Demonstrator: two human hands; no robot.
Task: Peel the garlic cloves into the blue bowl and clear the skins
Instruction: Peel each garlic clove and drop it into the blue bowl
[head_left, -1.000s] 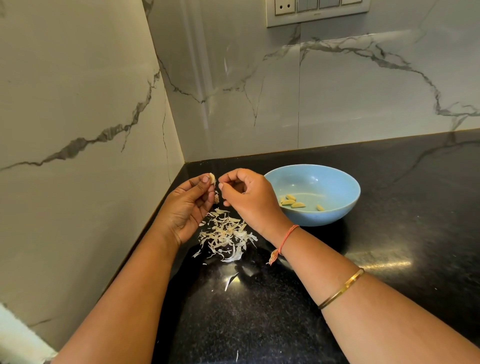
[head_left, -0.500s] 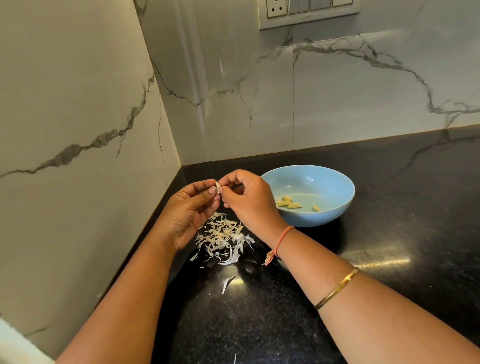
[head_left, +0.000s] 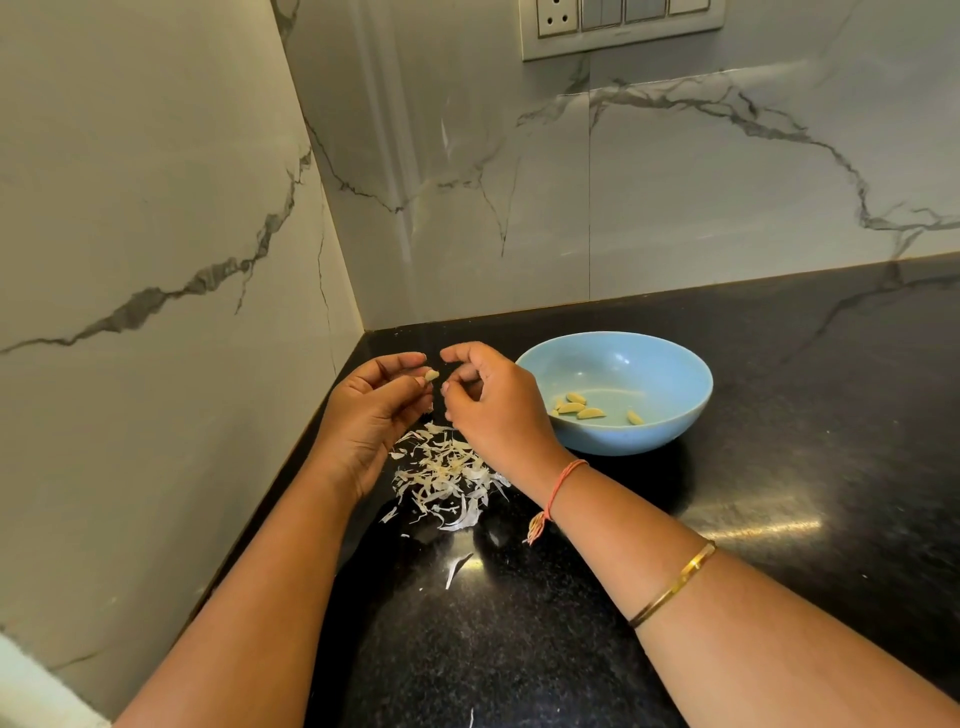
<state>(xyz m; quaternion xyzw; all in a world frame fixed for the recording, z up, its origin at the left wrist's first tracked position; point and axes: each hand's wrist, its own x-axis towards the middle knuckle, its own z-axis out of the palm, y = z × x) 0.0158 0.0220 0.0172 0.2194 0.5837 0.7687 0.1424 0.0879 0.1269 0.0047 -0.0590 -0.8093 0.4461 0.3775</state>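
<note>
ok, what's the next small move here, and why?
Probably carry the clove to the bowl and drop it in. The left hand pinches it at the fingertips, it looks bare and yellowish like the cloves in the bowl, and the right hand is off it.

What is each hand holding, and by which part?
The left hand pinches a small pale garlic clove by one end; whether the curled right hand holds anything cannot be told.
</note>
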